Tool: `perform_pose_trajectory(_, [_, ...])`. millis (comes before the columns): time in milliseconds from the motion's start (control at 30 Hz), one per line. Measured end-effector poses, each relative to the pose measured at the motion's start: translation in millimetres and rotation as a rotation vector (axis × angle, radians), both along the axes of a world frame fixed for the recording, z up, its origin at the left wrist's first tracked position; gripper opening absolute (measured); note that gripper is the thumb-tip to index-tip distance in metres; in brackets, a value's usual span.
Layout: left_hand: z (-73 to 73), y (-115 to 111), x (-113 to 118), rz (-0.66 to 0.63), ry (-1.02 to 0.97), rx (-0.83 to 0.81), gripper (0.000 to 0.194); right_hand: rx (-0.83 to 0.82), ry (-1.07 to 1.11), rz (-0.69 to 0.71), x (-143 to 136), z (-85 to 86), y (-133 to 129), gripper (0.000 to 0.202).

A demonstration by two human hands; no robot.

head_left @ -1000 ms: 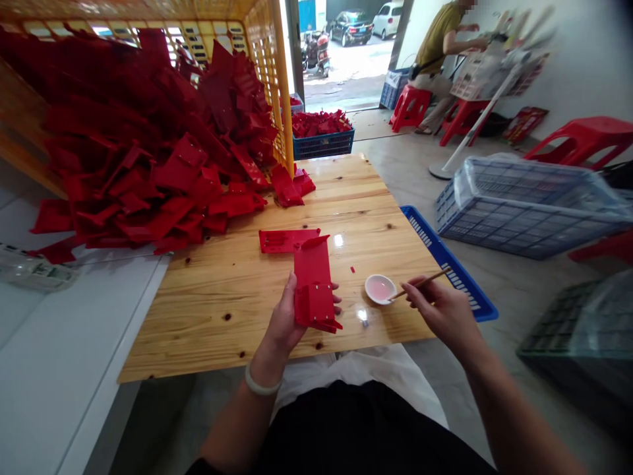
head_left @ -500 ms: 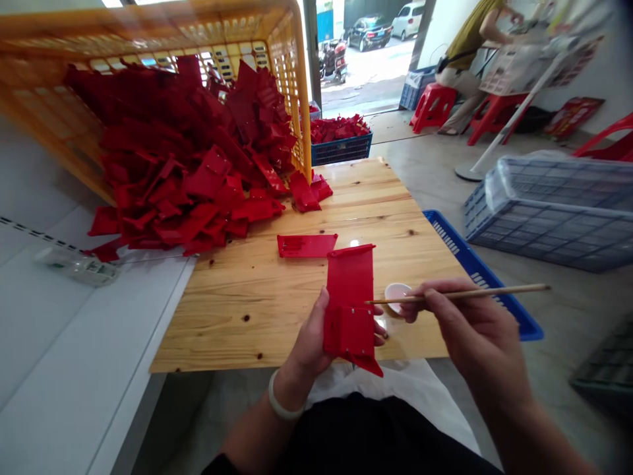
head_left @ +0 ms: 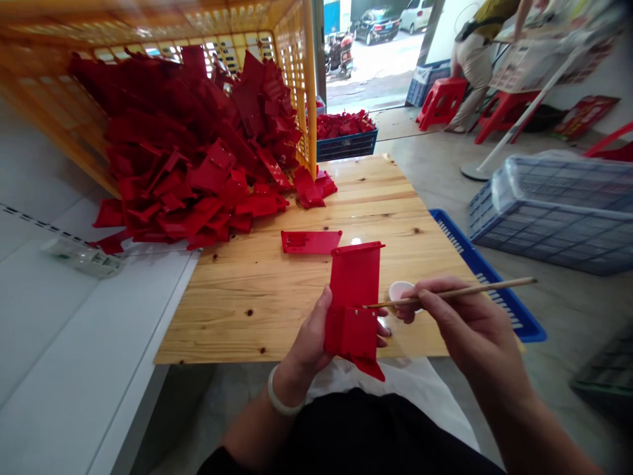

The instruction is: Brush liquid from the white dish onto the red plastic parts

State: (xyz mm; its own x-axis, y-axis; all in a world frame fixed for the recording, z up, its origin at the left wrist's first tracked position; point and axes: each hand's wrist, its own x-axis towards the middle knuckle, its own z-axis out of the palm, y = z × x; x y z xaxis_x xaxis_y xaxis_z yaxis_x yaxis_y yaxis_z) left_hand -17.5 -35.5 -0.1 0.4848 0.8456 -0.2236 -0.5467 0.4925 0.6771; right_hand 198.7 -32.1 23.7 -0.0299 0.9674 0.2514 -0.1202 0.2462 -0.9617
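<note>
A red plastic piece (head_left: 355,280) with small silvery studs on its lower block is gripped in my left hand (head_left: 311,333), thumb at its left edge and fingertips showing past its right edge. My right hand (head_left: 462,323) pinches a thin wooden paintbrush (head_left: 475,289). The brush tip meets the red piece, or hovers just over it, beside the studs. Partly behind my right fingers stands a small white cup (head_left: 399,290). Another red piece (head_left: 316,243) lies flat on the wooden table (head_left: 222,297), just beyond the held one.
A tipped yellow crate (head_left: 304,86) spills a heap of red pieces (head_left: 198,158) at the left. Blue basket (head_left: 489,277) sits right of the table, grey-blue crates (head_left: 554,218) farther right. Beyond are a crate of red parts (head_left: 346,142), red stools (head_left: 442,102) and a person (head_left: 477,59).
My view has shifted slightly, so the table and crate appear a little to the right and higher. The brush tilts more, its tip slightly lower on the red piece. The person behind has stood up.
</note>
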Motion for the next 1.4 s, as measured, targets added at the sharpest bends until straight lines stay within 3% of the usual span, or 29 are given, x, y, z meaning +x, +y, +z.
perform_pose_trajectory(133, [-0.8, 0, 0, 0.009, 0.004, 0.011, 0.088, -0.004, 0.009, -0.03, 1, -0.6, 1, 0.008])
perform_pose_trajectory(300, [-2.3, 0, -3, 0.018, 0.088, 0.023, 0.095, -0.004, -0.027, 0.014, 1, 2.7, 2, 0.011])
perform_pose_trajectory(433, [-0.6, -1, -5, 0.09, 0.175, 0.059, 0.089, -0.003, -0.048, 0.024, 3, 7.9, 5, 0.012])
perform_pose_trajectory(600, [0.9, -1, -6, 0.088, 0.229, 0.086, 0.088, 0.019, -0.126, 0.075, 8, 13.7, 9, 0.017])
perform_pose_trajectory(700, [4.3, -1, -7, 0.086, 0.27, 0.119, 0.083, 0.095, -0.21, 0.097, 12, 18.2, 9, 0.016])
perform_pose_trajectory(867, [5.9, -1, -9, 0.098, 0.333, 0.138, 0.074, 0.279, -0.431, 0.259, 18, 25.5, 11, 0.02])
perform_pose_trajectory(1100, [5.6, 2, -6, 0.093, 0.357, 0.149, 0.072, 0.382, -0.511, 0.295, 19, 24.1, 13, 0.032])
perform_pose_trajectory(1267, [6.9, 6, -2, 0.089, 0.352, 0.154, 0.072, 0.388, -0.511, 0.236, 22, 20.3, 14, 0.025])
perform_pose_trajectory(1400, [-9.6, 50, 12, 0.052, 0.37, 0.187, 0.058, 0.284, -0.434, -0.023, 34, 6.7, 15, 0.011])
